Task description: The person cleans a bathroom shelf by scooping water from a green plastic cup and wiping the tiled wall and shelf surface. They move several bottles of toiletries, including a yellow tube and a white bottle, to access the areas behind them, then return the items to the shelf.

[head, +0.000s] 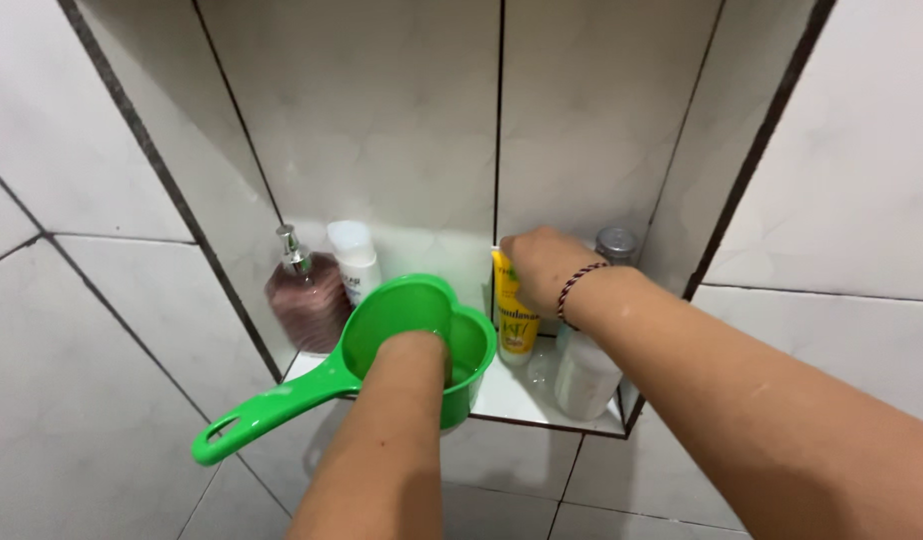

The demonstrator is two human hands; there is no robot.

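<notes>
Nearest the camera, the green dipper [422,335] is held at the front lip of the tiled niche shelf [527,405], its long handle jutting out over open space; the left hand [414,352] is sunk inside the bowl, so whether it is clenched cannot be told. A tip or slide off the edge is judged possible, since little of the dipper seems supported. Farther in, the yellow tube [515,320] is gripped near its top by the closed right hand [540,268]. The white bottle [585,375] (pressed close under that wet forearm) could be knocked over. At the back, the pump bottle [307,295] and white tube [355,262] stand apart.
</notes>
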